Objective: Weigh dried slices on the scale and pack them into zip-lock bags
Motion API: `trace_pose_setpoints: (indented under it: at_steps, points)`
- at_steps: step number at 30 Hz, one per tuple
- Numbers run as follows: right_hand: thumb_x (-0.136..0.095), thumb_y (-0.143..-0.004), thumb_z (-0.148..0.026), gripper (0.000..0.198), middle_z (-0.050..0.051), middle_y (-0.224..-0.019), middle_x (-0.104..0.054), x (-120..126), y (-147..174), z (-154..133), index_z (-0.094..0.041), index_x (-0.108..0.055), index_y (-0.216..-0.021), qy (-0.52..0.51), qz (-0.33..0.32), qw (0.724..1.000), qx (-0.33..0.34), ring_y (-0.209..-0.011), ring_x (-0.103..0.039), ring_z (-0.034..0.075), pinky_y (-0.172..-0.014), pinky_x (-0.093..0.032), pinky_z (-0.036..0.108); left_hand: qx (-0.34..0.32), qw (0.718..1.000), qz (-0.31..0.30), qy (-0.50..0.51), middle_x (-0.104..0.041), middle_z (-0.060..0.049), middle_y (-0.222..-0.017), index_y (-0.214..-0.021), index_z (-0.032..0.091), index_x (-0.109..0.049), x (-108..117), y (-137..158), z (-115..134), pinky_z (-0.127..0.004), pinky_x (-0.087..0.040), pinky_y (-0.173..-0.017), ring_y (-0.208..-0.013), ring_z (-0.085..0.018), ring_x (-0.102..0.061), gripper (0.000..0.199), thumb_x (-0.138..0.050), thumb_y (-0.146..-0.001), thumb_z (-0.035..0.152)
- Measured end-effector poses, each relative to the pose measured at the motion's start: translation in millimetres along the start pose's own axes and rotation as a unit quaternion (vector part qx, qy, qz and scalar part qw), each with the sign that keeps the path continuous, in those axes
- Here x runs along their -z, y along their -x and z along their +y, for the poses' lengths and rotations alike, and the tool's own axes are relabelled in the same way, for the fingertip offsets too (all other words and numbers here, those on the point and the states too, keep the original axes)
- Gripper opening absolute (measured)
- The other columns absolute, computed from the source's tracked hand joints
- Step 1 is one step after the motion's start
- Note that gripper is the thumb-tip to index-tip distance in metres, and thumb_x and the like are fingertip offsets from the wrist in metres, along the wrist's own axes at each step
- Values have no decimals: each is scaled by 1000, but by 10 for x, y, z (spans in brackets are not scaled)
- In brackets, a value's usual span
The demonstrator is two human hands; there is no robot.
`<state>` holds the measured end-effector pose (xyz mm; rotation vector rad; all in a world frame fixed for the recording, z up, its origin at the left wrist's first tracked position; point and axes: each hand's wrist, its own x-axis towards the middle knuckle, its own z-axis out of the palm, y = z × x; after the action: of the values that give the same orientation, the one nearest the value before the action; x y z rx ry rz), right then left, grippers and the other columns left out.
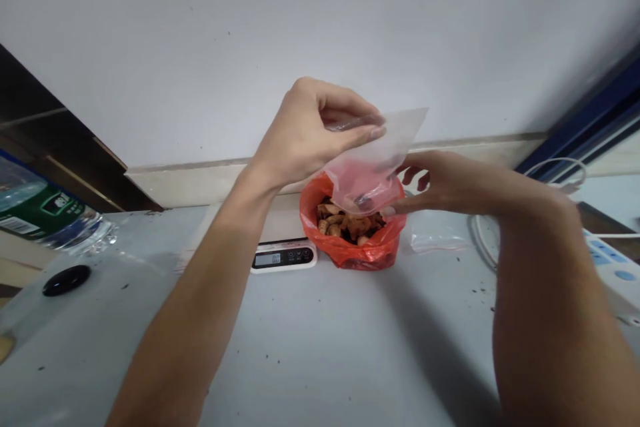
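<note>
My left hand [320,123] pinches the upper edge of a clear plastic bag [400,130], thumb against fingers. The bag tilts down over an open red plastic bag [360,257] filled with brown dried pieces, perhaps sliced mushrooms [333,223]. At the clear bag's lower right side, my right hand [430,183] has its thumb and curled fingers on the film. A small dark patch shows at the low end of the clear bag; I cannot make out what it is. Left of the red bag lies a white digital scale [285,257] with a display reading 0.0.
A large clear bottle with a green label [55,203] lies at the left, near a black oval object [67,280]. Another clear bag [437,240] lies flat right of the red bag. A white cable [483,240] and power strip [620,273] are at the right. The wall stands behind.
</note>
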<state>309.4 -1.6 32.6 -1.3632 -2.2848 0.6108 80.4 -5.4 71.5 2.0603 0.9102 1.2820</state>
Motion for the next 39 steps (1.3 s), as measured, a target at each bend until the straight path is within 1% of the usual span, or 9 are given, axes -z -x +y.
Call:
trace_pose_setpoints:
  at_steps: [7, 12, 14, 20, 23, 27, 33, 36, 39]
  points:
    - [-85, -71, -59, 39, 6, -85, -80, -103, -73, -208, -23, -74, -77, -198, 39, 979, 21, -92, -75, 29, -79, -60, 40, 9, 975, 212, 66, -81, 0, -84, -89, 21, -76, 344, 215, -392, -33, -67, -79, -88, -21, -80, 15, -87, -87, 31]
    - [-95, -66, -46, 69, 8, -106, -84, -379, -146, -453, -25, -70, -127, -344, 33, 938, -10, -102, -78, 31, -86, -63, 46, 34, 960, 265, 84, -78, 2, -82, -90, 25, -66, 542, 496, -573, -32, -66, -77, -84, -19, -79, 30, -89, -86, 44]
    - [-95, -66, -47, 71, 8, -101, -84, -537, -211, -560, -23, -70, -128, -370, 58, 927, -26, -93, -79, 29, -82, -63, 43, 41, 961, 262, 75, -73, 4, -75, -91, 26, -62, 569, 599, -603, -28, -64, -69, -76, -17, -77, 34, -86, -88, 51]
    - [-97, -62, -47, 41, 2, -68, -73, -804, -395, -783, -19, -71, -79, -332, 127, 933, -52, -60, -67, 18, -58, -55, 32, 97, 965, 243, 16, -58, 9, -55, -84, 27, -56, 875, 830, -792, -20, -42, -39, -40, -8, -53, 42, -86, -85, 56]
    - [-88, -75, -43, 28, 2, -70, -73, -921, -469, -912, -20, -73, -81, -268, 200, 942, 6, -63, -68, 19, -59, -55, 32, 167, 958, 234, 19, -67, 6, -60, -90, 26, -59, 1189, 922, -926, -20, -47, -44, -49, -12, -65, 41, -89, -81, 51]
    - [-68, -96, -32, 16, 7, -92, -80, -1271, -580, -1214, -21, -79, -96, -111, 242, 950, 160, -75, -72, 19, -68, -58, 32, 222, 921, 318, -35, -70, 2, -63, -86, 25, -61, 1660, 1096, -1057, -22, -52, -51, -56, -15, -69, 39, -81, -89, 58]
    - [-50, -98, 0, 35, 17, -105, -81, -1886, -657, -1734, -15, -81, -106, 259, -35, 923, 281, -96, -75, 26, -59, -49, 29, 408, 897, 96, -141, -68, -5, -57, -65, 24, -66, 2016, 1362, -1100, -30, -51, -54, -56, -23, -70, 49, -72, -88, 67]
    - [-51, -97, 2, 34, 17, -99, -81, -2066, -628, -1816, -12, -81, -106, 307, -150, 895, 288, -92, -77, 26, -61, -53, 29, 343, 913, -11, -221, -70, -3, -61, -65, 25, -69, 1948, 1350, -1097, -28, -46, -56, -61, -22, -68, 34, -82, -76, 55]
    - [-52, -97, 2, 33, 17, -99, -81, -2153, -593, -1785, -12, -80, -109, 323, -170, 889, 277, -91, -78, 26, -64, -56, 30, 314, 917, -158, -191, -80, -3, -86, -81, 26, -75, 1776, 1291, -1143, -30, -54, -76, -87, -25, -75, 16, -77, -74, 41]
